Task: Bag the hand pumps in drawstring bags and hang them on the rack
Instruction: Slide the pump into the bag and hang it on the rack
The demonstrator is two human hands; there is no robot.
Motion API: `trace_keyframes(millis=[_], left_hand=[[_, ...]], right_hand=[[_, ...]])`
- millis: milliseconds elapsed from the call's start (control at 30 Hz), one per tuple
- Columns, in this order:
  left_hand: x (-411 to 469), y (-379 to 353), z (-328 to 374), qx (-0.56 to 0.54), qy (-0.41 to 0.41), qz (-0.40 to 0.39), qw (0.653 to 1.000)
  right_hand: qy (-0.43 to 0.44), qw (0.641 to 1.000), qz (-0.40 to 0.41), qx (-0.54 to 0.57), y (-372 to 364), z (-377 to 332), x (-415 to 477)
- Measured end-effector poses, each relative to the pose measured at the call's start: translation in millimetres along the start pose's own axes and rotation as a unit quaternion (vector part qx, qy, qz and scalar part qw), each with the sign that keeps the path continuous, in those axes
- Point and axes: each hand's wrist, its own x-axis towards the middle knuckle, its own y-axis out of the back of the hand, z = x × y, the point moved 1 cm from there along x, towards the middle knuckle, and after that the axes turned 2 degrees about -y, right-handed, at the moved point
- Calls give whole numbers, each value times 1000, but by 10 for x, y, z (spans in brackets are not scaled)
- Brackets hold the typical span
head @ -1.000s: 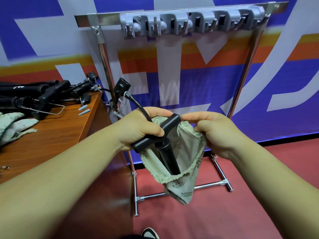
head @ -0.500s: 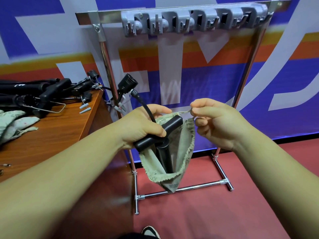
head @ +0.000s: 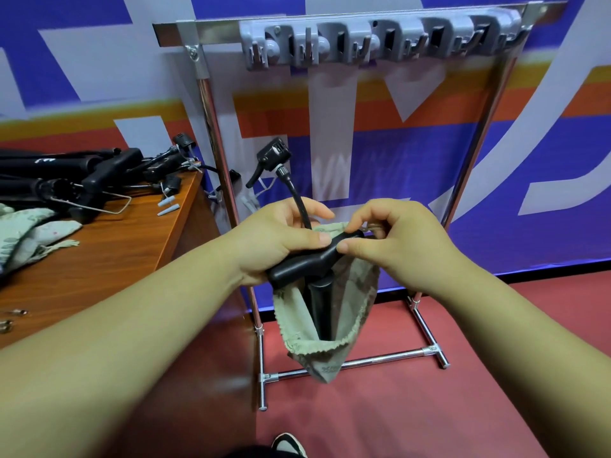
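**In front of the rack: pump in its bag, mouth not yet drawn**

In front of the rack (head: 373, 41), below its row of empty hooks, the person holds one hand pump (head: 307, 264) upright. Its barrel stands inside a pale drawstring bag (head: 330, 352) that hangs free in the air. The T-handle and the hose (head: 299, 200) stick out of the bag's mouth, most likely so the pump's weight pulls the cloth straight while the top is gathered.

The left hand (head: 277, 242) takes the load. Its fingers (head: 314, 211) are curled tight round the near half of the handle, thumb laid along the top, and the hose rises between them.

The right hand (head: 396, 246) is at the far end of the handle. Its fingers (head: 363, 213) are bent close, and thumb and forefinger pinch the bag's hem or its cord; I cannot tell which.

Left of the rack, the bench (head: 109, 252) carries more pumps (head: 66, 173) and spare bags (head: 29, 233), so by my reading this is an early round of bagging.
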Motion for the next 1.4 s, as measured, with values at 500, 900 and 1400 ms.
trace_keyframes(millis=[500,900,1400], left_hand=[[-28,-55,69,-75,-29,35,996],[3,-26,9,-102,-27,18,994],[23,15,-41,-94,54,66,992]], right_hand=[[52,997,0,-50,101,11,-14],[62,994,-49,77,26,21,-1],[-8,985,107,138,147,-2,44]])
